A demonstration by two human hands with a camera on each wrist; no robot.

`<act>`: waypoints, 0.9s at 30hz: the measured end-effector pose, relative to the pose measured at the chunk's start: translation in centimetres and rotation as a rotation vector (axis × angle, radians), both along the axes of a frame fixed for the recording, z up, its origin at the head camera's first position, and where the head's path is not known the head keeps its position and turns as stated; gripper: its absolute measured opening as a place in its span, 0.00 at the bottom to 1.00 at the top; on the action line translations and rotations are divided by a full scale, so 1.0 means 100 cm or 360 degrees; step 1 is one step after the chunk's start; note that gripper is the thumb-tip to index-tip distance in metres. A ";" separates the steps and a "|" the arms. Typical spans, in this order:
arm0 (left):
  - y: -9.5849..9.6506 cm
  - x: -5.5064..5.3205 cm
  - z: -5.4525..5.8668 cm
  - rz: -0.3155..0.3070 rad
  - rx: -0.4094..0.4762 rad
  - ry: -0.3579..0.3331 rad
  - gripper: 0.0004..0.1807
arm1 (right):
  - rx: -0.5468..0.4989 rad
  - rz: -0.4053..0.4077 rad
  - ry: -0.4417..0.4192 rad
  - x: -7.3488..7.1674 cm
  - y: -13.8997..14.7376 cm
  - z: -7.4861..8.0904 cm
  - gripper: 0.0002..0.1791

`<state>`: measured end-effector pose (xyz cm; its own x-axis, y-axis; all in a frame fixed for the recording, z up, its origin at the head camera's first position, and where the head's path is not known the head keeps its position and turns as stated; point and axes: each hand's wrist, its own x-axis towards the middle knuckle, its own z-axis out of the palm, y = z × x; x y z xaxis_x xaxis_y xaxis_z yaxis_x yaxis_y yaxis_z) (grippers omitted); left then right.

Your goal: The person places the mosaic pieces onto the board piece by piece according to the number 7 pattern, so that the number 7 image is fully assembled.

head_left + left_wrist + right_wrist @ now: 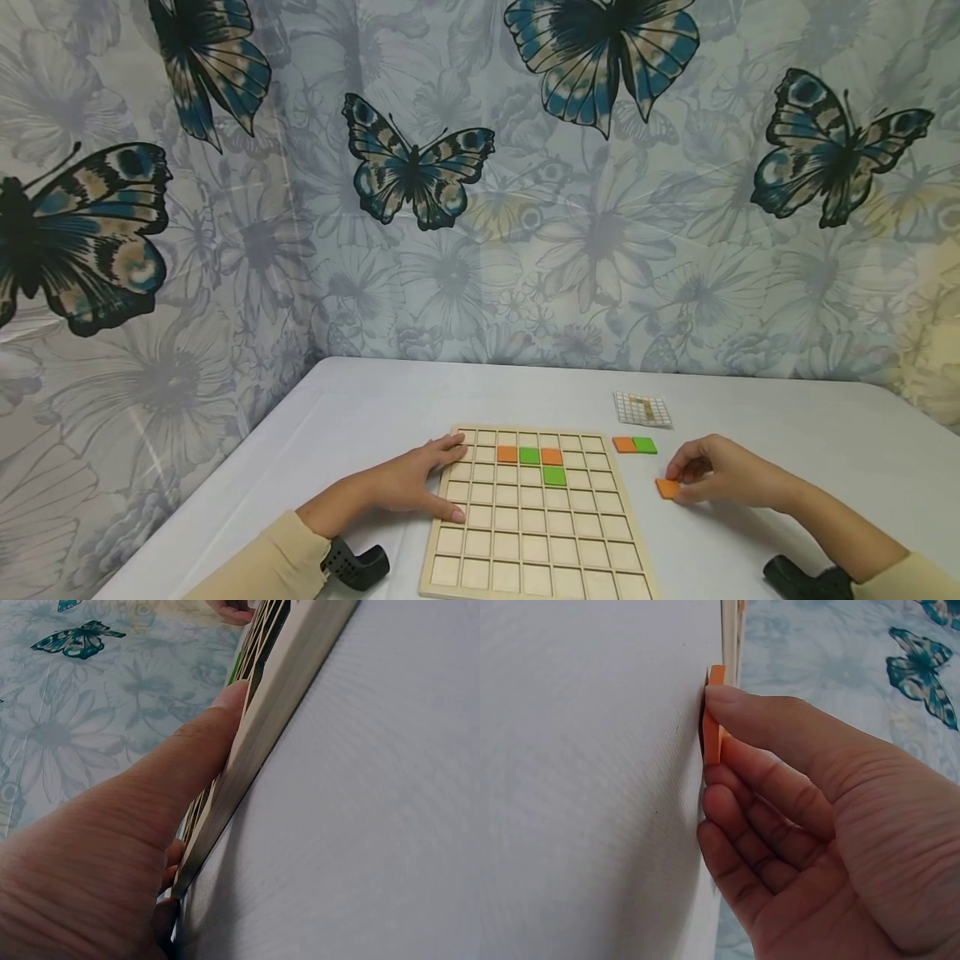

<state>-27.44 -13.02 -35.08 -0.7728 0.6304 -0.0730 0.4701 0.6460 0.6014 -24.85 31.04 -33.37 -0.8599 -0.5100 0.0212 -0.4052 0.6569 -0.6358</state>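
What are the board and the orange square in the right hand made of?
The board looks like pale, plain wood with a dull finish: its side shows faint, grain-like streaks. The orange square could be painted wood or plastic: it looks smooth and evenly coloured, with no grain showing.

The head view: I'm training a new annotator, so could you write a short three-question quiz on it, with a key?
1. What does the right hand pinch?
a) a green tile
b) an orange tile
c) the printed card

2. True or false: the left hand is holding a green tile.

3. Fill in the number: ___ coloured tiles lie in the cells of the wooden board.

Key: 1. b. 2. False; it rests at the board's edge. 3. Four: two orange, two green.
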 end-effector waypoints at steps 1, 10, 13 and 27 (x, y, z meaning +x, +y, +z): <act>0.000 0.000 0.000 -0.0002 0.0002 0.0003 0.51 | 0.0009 -0.0003 0.0007 0.000 0.000 0.000 0.12; 0.001 -0.001 0.000 -0.0013 -0.0001 0.0002 0.51 | 0.0082 -0.0054 0.0030 0.005 -0.010 0.011 0.13; 0.000 -0.001 0.000 -0.0023 0.0002 0.0000 0.51 | 0.0080 -0.0098 0.0000 0.008 -0.021 0.018 0.13; -0.001 -0.002 -0.003 -0.0028 0.0017 -0.0005 0.51 | 0.0031 -0.0141 0.0021 0.016 -0.051 0.027 0.13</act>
